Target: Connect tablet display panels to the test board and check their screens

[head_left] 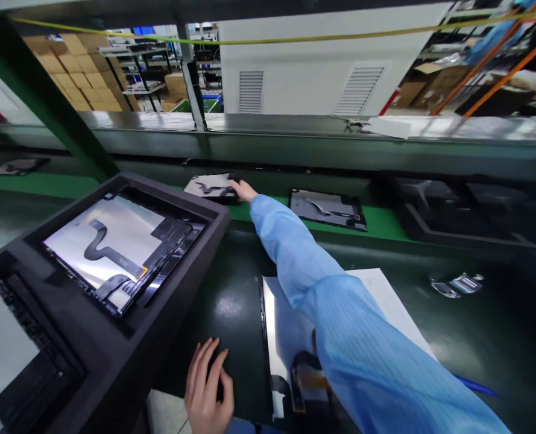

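Observation:
My right hand (244,191), at the end of a light blue sleeve, reaches far forward over the green belt (385,223) and grips the near right corner of a flat display panel (208,184) with a black flex cable on its back. A second, similar panel (327,209) lies on the belt to its right, apart from the hand. My left hand (208,389) rests flat, fingers apart, on the dark bench near its front edge, just left of a shiny panel (279,325) lying under my right arm.
A black foam tray (127,337) at the left holds another panel (118,250) with a flex cable. Dark trays (476,211) sit at the belt's right. A small clear plastic piece (456,284) lies on the bench. A green post (50,102) rises at left.

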Motion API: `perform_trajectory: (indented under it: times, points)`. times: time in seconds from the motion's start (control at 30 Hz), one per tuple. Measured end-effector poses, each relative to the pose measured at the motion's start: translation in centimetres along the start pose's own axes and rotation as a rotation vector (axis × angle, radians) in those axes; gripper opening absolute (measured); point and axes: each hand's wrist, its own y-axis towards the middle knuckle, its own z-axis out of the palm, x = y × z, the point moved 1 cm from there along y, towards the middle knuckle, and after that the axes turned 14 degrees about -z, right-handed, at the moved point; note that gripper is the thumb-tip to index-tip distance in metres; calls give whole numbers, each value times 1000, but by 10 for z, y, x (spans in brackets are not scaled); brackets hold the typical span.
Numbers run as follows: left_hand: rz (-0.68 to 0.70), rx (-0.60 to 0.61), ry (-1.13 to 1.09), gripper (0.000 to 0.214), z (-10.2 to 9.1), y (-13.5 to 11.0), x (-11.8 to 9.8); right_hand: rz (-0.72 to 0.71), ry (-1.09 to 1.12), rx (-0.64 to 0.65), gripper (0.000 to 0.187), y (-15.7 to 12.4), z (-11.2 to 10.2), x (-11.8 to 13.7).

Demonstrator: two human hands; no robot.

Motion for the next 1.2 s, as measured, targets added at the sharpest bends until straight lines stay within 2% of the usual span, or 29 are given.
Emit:
perform_trajectory:
  times: [0.1,0.17,0.23,0.3,0.37,0.47,0.53,0.6,0.67,0.73,0.8,0.87,0.97,1.07,1.2]
  points:
    - [26,9,21,34,-3,2,0,-36,-61,-21,53,14,0,14]
    - [31,21,23,34,-5,4,-2,-71,-94,-33,59,6,-21,20]
    - [17,31,15,34,-6,5,-5,-145,-154,-15,60,-21,-55,24]
    - [2,41,3,34,-7,5,-7,-284,-278,60,58,-68,-97,25]
    - [-24,58,-8,32,-8,6,-7,-368,-331,144,53,-129,-139,23]
    - [-113,155,-16,25,-9,12,-6,-303,-360,88,43,-232,-184,11]
    - [-168,307,-53,23,-8,20,-7,-198,-360,-36,37,-296,-195,-3]
    - [-177,485,-110,26,-7,29,-15,-108,-332,-107,34,-351,-189,-18]
    - [-159,620,-128,32,-6,38,-28,-50,-252,-75,34,-393,-167,-28]
    - [-121,679,-89,42,-4,47,-45,-23,-230,22,31,-424,-136,-30]
    - [-61,685,-37,47,-1,56,-63,-61,-289,121,27,-444,-105,-27]
    - [-7,689,-15,40,4,64,-79,-101,-377,170,27,-453,-81,-24]
    - [50,761,-33,23,15,72,-98,-131,-359,189,28,-456,-65,-25]
    - [60,898,-71,17,28,78,-114,-119,-107,140,23,-457,-65,-29]
    - [1,1007,-129,19,45,87,-132,-50,300,-59,26,-460,-69,-26]
